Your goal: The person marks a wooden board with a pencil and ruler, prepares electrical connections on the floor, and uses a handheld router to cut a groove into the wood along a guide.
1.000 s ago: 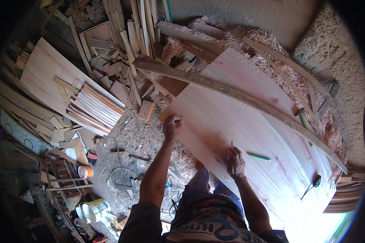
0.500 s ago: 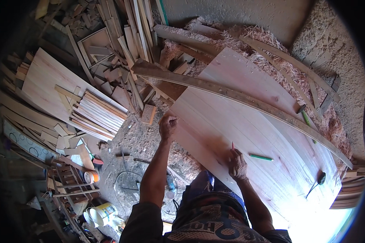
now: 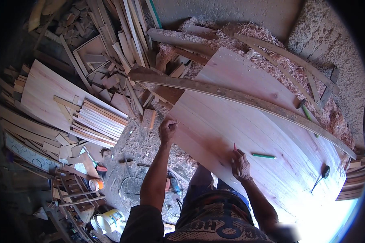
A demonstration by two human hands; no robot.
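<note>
A wide pale board of joined wooden planks (image 3: 215, 125) lies in front of me. My left hand (image 3: 166, 129) is closed at the board's left edge; its fingers are curled, and whatever they may hold is hidden. Over the board's near part, my right hand (image 3: 241, 165) is closed around a red pencil (image 3: 235, 146), one end of which points up and away from me. Just right of that hand lies a green pencil (image 3: 264, 155) on the planks. A long, narrow, dark wooden strip (image 3: 239, 95) crosses the board from far left to right.
A hammer with a green handle (image 3: 306, 113) rests past the strip. Near the right end is a small black tool (image 3: 325, 171). Scrap wood (image 3: 109, 81) and a stack of strips (image 3: 99, 121) fill the left. A white bucket (image 3: 109, 220) stands lower left; shavings (image 3: 267, 34) lie behind.
The view has shifted slightly. Both hands keep nearly the same places on the board, and the red pencil is still in my right hand.
</note>
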